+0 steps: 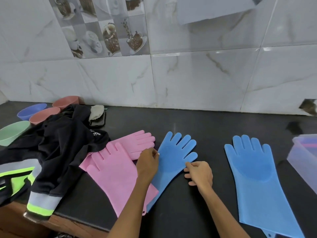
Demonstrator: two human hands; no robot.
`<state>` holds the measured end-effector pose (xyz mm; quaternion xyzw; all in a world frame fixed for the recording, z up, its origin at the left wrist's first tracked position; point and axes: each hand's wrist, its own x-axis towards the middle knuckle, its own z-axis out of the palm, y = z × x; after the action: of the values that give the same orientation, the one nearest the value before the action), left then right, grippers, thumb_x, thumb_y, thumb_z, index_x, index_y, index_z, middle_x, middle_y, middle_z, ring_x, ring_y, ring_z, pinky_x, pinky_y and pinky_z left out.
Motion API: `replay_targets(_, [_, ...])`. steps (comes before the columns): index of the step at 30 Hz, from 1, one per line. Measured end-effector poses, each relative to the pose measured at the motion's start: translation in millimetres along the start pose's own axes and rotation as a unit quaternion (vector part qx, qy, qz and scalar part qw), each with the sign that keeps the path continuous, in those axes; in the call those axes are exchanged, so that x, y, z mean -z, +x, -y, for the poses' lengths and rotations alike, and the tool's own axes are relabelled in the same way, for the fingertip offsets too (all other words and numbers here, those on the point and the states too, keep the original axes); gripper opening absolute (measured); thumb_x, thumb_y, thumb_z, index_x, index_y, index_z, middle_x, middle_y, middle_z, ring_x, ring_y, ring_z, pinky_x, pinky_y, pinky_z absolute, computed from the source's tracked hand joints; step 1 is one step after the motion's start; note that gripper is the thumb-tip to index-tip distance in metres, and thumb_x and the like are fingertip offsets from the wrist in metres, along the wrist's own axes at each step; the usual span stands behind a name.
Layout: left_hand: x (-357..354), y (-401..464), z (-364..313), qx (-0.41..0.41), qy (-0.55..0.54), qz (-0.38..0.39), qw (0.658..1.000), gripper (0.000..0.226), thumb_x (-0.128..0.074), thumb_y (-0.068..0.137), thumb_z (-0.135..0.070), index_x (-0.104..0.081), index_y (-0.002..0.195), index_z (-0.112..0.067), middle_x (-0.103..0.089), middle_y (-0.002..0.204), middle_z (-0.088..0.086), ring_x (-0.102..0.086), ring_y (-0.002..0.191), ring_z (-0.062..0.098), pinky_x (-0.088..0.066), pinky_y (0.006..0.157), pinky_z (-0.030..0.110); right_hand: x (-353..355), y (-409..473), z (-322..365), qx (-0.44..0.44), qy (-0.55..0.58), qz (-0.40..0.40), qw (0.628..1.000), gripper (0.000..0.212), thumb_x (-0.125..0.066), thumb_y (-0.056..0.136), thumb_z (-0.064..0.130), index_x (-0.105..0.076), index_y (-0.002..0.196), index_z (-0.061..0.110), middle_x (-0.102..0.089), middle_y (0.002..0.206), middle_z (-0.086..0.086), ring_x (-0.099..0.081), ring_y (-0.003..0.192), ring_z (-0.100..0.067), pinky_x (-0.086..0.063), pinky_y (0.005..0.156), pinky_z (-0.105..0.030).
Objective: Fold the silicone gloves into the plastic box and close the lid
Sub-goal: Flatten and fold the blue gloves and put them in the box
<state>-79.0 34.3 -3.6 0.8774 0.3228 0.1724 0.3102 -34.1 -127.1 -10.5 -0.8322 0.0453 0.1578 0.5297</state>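
Two pink silicone gloves (113, 170) lie overlapped on the dark counter, left of centre. A blue glove (173, 157) lies flat in the middle, fingers pointing away. My left hand (148, 163) pinches its left edge near the palm. My right hand (199, 172) pinches its right edge at the thumb. A second blue glove (255, 176) lies flat to the right, untouched. The translucent plastic box (303, 157) stands at the right edge, partly cut off; whether its lid is on I cannot tell.
A dark jacket (56, 152) with reflective stripes is heaped at the left, over a phone (98, 121). Blue (31, 110), pink (43, 115) and green (12, 132) bowls stand behind it. A tiled wall (188, 79) backs the black counter (214, 124).
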Motion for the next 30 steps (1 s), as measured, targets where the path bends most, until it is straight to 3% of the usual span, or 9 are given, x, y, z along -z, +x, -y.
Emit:
replay_targets(6, [-27.7,1.8,-32.5,-0.026,-0.027,0.079,0.996,0.012,-0.057,0.09,-0.022,-0.062,0.085,-0.013,-0.065,0.083,-0.002,-0.06,0.076,0.015,-0.045,0.066,0.028,53.4,36.9,-6.1,0.013,0.017,-0.059,0.998,0.014,-0.058,0.089,0.018,-0.065,0.083,0.007,-0.071,0.081,-0.008,-0.068,0.066,-0.015,-0.057,0.051,-0.028])
replay_targets(10, [-48.5,-2.2,-47.0,0.032,-0.087,0.151,0.984,0.018,-0.059,0.087,-0.017,-0.066,0.086,0.001,-0.069,0.083,0.012,-0.068,0.07,0.024,-0.06,0.06,0.036,84.4,55.3,-2.4,0.047,-0.023,-0.096,0.994,0.016,-0.056,0.089,0.015,-0.063,0.084,0.002,-0.07,0.08,-0.017,-0.069,0.068,-0.026,-0.06,0.057,-0.037])
replay_targets(14, [-58.5,-10.3,-45.4,0.075,-0.112,0.143,0.98,0.019,-0.061,0.084,-0.019,-0.066,0.081,-0.002,-0.07,0.075,0.008,-0.069,0.061,0.02,-0.061,0.061,0.04,92.2,54.1,-5.4,0.069,-0.044,-0.097,0.992,0.019,-0.058,0.09,0.015,-0.066,0.08,0.001,-0.07,0.077,-0.016,-0.069,0.07,-0.03,-0.059,0.066,-0.045])
replay_targets(17, [-59.6,-12.6,-42.1,0.074,-0.121,0.132,0.981,0.012,-0.063,0.084,-0.019,-0.066,0.077,-0.009,-0.069,0.071,0.004,-0.069,0.062,0.019,-0.061,0.064,0.039,85.8,39.1,-19.5,0.071,-0.063,-0.09,0.991,0.005,-0.068,0.083,0.015,-0.068,0.081,0.011,-0.069,0.074,-0.003,-0.068,0.07,-0.02,-0.059,0.072,-0.039])
replay_targets(21, [-59.6,-13.0,-42.3,0.064,-0.124,0.121,0.983,0.012,-0.063,0.085,-0.018,-0.066,0.076,-0.012,-0.068,0.072,0.003,-0.067,0.065,0.019,-0.061,0.065,0.039,75.9,25.1,-33.7,0.078,-0.079,-0.116,0.987,0.007,-0.07,0.081,0.015,-0.07,0.088,0.012,-0.066,0.074,0.005,-0.062,0.07,-0.008,-0.048,0.067,-0.02])
replay_targets(30, [-58.5,-14.5,-42.7,0.078,-0.12,0.114,0.983,0.009,-0.065,0.086,-0.021,-0.065,0.08,-0.015,-0.068,0.08,0.003,-0.066,0.072,0.019,-0.059,0.075,0.042,73.3,24.2,-36.4,0.091,-0.072,-0.135,0.984,0.01,-0.07,0.082,0.014,-0.071,0.091,0.012,-0.066,0.078,0.004,-0.061,0.072,-0.006,-0.045,0.068,-0.014])
